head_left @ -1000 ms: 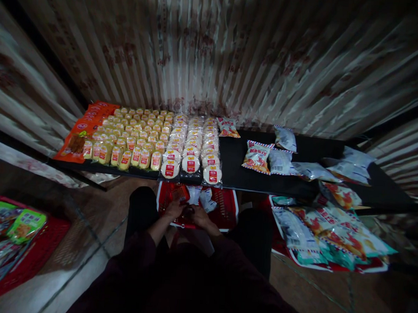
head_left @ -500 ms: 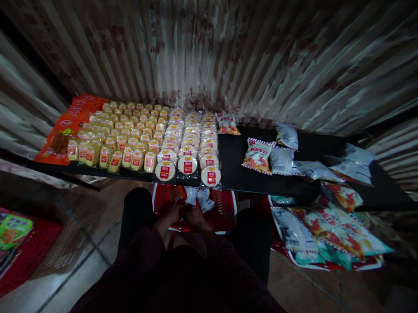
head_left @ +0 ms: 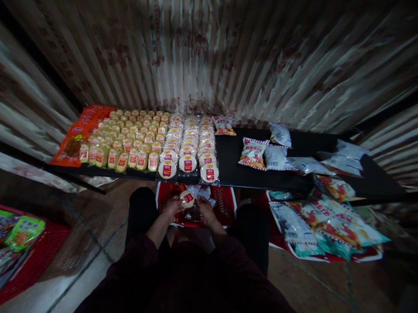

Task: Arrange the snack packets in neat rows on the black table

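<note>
My left hand [head_left: 172,207] is closed on a round white rice cracker in a clear wrapper [head_left: 187,199] with a red label. The cracker is held up over a red basket [head_left: 230,206] between my knees. To its right, my right hand [head_left: 206,211] is loosely open, its fingers partly curled beside a white packet [head_left: 204,192] in the basket. No item shows clearly in that hand. On the shelf just beyond stand rows of similar round crackers [head_left: 188,164], overlapping one another.
Small yellow packaged cakes [head_left: 126,146] and orange packets [head_left: 71,141] fill the left of the black shelf [head_left: 229,171]. Snack bags [head_left: 253,153] lie along its right. A heaped basket of bags [head_left: 331,222] stands at right, another red basket [head_left: 48,251] at left.
My hands have moved apart from close together low in the basket. The round cracker has come into view in my left hand. The whole view has shifted slightly.
</note>
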`<state>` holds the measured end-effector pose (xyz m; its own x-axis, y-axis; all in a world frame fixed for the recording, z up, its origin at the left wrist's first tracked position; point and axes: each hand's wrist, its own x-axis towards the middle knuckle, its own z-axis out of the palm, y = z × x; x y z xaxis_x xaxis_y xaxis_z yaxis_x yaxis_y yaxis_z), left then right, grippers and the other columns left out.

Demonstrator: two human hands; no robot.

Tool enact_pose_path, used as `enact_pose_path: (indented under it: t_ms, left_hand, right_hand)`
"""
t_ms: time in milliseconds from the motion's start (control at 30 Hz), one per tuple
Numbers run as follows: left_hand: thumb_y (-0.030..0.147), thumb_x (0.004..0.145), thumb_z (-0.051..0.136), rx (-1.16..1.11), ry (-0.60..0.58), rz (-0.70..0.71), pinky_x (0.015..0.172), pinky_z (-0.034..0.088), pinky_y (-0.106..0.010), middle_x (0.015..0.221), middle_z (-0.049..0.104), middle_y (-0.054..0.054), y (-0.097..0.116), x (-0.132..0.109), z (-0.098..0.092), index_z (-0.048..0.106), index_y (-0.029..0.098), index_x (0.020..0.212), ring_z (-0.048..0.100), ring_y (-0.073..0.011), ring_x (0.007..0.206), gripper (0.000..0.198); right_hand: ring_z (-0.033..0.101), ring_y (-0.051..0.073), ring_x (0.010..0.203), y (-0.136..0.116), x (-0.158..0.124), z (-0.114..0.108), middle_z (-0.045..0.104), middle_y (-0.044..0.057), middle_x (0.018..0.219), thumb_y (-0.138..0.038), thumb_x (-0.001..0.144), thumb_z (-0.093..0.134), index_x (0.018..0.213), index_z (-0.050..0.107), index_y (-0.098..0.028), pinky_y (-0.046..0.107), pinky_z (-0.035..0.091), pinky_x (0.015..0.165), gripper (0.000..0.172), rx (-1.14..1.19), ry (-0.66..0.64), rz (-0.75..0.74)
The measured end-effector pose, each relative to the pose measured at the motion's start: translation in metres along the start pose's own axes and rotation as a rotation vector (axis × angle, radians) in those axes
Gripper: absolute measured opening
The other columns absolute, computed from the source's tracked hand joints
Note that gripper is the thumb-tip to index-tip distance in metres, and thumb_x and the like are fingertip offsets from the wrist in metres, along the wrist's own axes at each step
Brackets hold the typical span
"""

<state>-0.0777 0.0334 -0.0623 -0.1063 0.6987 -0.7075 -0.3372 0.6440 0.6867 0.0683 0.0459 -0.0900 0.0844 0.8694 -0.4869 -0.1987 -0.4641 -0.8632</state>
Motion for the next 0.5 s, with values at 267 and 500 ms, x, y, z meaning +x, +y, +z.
enact_pose_path:
  t_ms: [267,500]
  left_hand:
    - [0.014,0.067,0.064,-0.101,-0.092,-0.001,0.062,0.05,-0.023,0.073,0.067,-0.003,0.008,-0.029,0.01,0.059,0.015,0.085,0.062,-0.0107,0.059,0.019]
    - [0.027,0.072,0.065,-0.085,-0.08,0.021,0.062,0.049,-0.023,0.076,0.068,-0.005,0.008,-0.037,0.008,0.062,0.015,0.087,0.062,-0.0119,0.062,0.02]
  right_hand:
    - [0.066,0.017,0.07,-0.02,-0.025,-0.005,0.07,0.001,0.075,-0.029,0.057,0.075,0.076,0.062,-0.021,0.027,0.052,0.062,0.025,0.126,0.013,0.091]
    - [0.061,0.013,0.06,-0.032,-0.027,-0.011,0.07,0.001,0.07,-0.026,0.055,0.075,0.083,0.066,-0.018,0.023,0.046,0.052,0.03,0.129,0.002,0.075]
